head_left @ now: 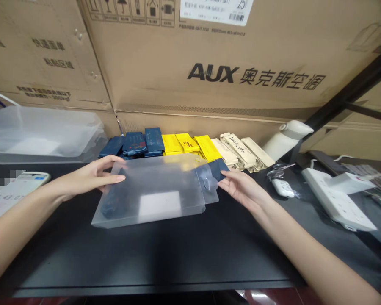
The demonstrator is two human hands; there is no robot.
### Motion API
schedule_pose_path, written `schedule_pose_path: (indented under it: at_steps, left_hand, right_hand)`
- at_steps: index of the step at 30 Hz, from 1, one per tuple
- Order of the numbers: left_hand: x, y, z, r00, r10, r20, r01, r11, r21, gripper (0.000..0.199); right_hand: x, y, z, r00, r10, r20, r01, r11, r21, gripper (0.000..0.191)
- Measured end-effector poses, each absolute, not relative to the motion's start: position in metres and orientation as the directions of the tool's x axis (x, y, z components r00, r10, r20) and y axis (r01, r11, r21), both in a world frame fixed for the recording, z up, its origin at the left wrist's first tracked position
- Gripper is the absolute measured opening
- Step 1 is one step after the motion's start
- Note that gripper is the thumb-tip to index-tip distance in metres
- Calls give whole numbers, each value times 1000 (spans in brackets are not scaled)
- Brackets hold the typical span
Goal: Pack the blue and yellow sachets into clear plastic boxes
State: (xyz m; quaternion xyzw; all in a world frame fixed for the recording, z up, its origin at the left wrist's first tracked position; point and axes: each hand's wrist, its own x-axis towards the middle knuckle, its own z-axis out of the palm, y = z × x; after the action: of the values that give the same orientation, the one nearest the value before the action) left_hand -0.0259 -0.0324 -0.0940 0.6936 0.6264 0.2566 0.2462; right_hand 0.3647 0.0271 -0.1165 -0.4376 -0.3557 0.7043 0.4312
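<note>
A frosted clear plastic box (158, 182) is held up over the black table, its flap end facing right. My left hand (92, 176) grips its left end, thumb on top and the other fingers partly hidden behind it. At the right end the flap (209, 186) with a round notch stands open. My right hand (238, 186) pinches a dark blue packet (219, 168) beside that opening; how far the packet reaches into the box cannot be made out. A dark shape shows dimly through the box's left part.
Behind lie rows of dark blue packets (135, 143), yellow packets (187, 143) and cream packets (241, 150). More clear boxes (44, 131) are stacked at left, near a phone (34, 180). A white bottle (287, 137), earphone case (283, 187) and power strip (339, 199) stand right. Large cartons (209, 51) form the back.
</note>
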Motion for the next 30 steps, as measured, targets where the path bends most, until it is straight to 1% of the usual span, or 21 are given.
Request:
schedule_pose_path:
  at_steps: [3,5,6,7,8,9,10,11,12,14,17,18,19,20,22,23,25,26,28,30]
  left_hand:
    - [-28,-33,-94,132,973,-188,621,66,781,41]
    - [-29,-34,-93,136,963,-234,583,114,804,44]
    - [-28,-35,-92,141,958,-251,579,126,805,46]
    - [-27,-36,-91,146,952,-269,579,138,803,48]
    - [-27,-37,-90,151,945,-289,581,152,800,49]
    - [-26,-38,-89,153,939,-307,581,166,797,51]
    - [-25,-38,-88,153,935,-319,578,178,797,52]
    - [-24,-39,-88,150,934,-324,572,186,799,52]
    - [-24,-39,-87,148,933,-327,566,192,802,52]
    - [-24,-39,-87,145,932,-332,563,199,803,52]
    - [-25,-39,-86,139,930,-339,566,207,798,51]
    - [-25,-39,-86,138,930,-340,566,208,798,50]
    - [-25,-39,-85,138,931,-339,565,207,799,49]
    - [-25,-40,-85,140,931,-337,563,206,800,49]
    - [-24,-40,-84,137,929,-343,564,211,798,48]
    - [-24,-41,-84,134,928,-347,564,216,797,48]
    - [-23,-41,-85,132,929,-346,562,217,798,47]
    - [-23,-40,-86,134,931,-339,559,211,802,47]
    - [-23,-39,-88,145,938,-315,555,187,811,47]
    - [-23,-37,-91,155,944,-291,555,161,816,48]
  right_hand:
    - [365,27,-113,-231,881,-412,-333,-469,-818,16]
    - [362,23,-111,-248,873,-420,-288,-480,-829,21]
    - [361,20,-110,-254,891,-377,-243,-436,-867,28]
    - [360,17,-111,-260,917,-304,-185,-356,-916,35]
    - [359,14,-112,-270,938,-218,-117,-256,-959,39]
    - [358,11,-113,-288,947,-139,-45,-159,-986,36]
    - [358,10,-113,-312,946,-86,28,-82,-996,29]
    - [358,9,-114,-341,938,-66,94,-36,-995,24]
    - [360,10,-114,-378,922,-80,151,-24,-988,22]
    - [366,13,-110,-476,862,-174,240,-63,-969,26]
    - [378,19,-100,-667,659,-349,323,-167,-932,39]
    - [382,20,-98,-706,600,-376,336,-184,-924,43]
    - [384,21,-96,-723,576,-380,340,-182,-923,46]
    - [385,21,-96,-722,586,-367,342,-159,-926,45]
    - [383,19,-99,-687,659,-305,373,-40,-927,27]
    - [380,16,-103,-672,696,-254,400,53,-915,27]
    - [372,11,-110,-664,739,-115,440,262,-859,44]
    - [368,8,-113,-664,747,-39,445,352,-824,50]
    - [362,3,-118,-653,750,111,427,484,-764,51]
    - [359,0,-118,-646,728,229,384,569,-727,43]
